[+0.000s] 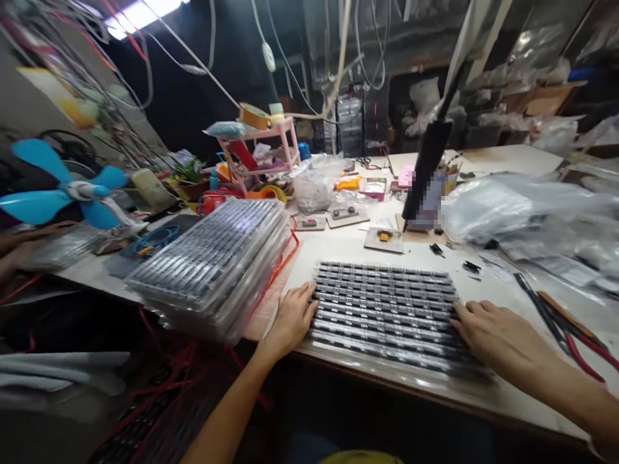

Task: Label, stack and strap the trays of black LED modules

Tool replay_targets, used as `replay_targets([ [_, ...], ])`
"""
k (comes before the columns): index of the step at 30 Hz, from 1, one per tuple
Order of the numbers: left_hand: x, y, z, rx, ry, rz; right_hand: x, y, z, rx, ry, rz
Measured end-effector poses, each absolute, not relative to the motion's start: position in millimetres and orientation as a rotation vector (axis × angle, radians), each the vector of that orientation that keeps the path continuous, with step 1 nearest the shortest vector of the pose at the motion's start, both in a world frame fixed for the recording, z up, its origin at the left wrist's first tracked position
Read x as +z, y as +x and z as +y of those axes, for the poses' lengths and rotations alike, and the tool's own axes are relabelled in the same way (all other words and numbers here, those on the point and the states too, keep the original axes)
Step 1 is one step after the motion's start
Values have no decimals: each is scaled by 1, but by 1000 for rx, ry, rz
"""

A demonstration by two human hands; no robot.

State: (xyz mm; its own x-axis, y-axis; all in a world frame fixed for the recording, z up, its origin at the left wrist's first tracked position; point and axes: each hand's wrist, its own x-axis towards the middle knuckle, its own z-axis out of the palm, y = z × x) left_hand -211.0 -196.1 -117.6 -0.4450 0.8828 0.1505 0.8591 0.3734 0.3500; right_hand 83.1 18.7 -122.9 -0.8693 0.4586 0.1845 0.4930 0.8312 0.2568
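A clear plastic tray [384,303] filled with rows of small dark parts lies flat on the white table near its front edge. My left hand [293,319] rests against the tray's left side, fingers curled onto its edge. On the tray's right side lies my right hand [493,332], fingers spread over the edge. Both hands touch the tray, which sits on the table. To the left, a tall stack of similar trays [213,264] stands tilted on the table's corner.
Pliers and pencils [565,322] lie at the right. Plastic bags [527,212] pile up behind them. A black stand [428,174], small plates with parts [384,238], a pink shelf [264,151] and a blue fan [62,187] stand farther back. Another person's hand [12,258] shows at the far left.
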Motion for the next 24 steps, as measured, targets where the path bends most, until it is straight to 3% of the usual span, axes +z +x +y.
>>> replay_targets([
  [4, -72, -222, -253, 1269, 1741, 2721, -87, 22, 30, -203, -510, -2796],
  [7, -40, -244, -303, 1532, 1589, 3019, -68, -64, 22, 295, -123, -2816],
  [9, -32, -267, -330, 1491, 1471, 3182, -61, -130, 15, 537, -47, -2786],
  [17, -74, -334, -360, 808, 1397, 3343, -32, -336, 2, 661, -234, -2601],
  [20, -81, -337, -363, 844, 1441, 3390, -32, -352, 0, 693, -289, -2575],
  [24, -78, -348, -384, 1080, 1422, 3284, -50, -309, -5, 694, -279, -2533],
])
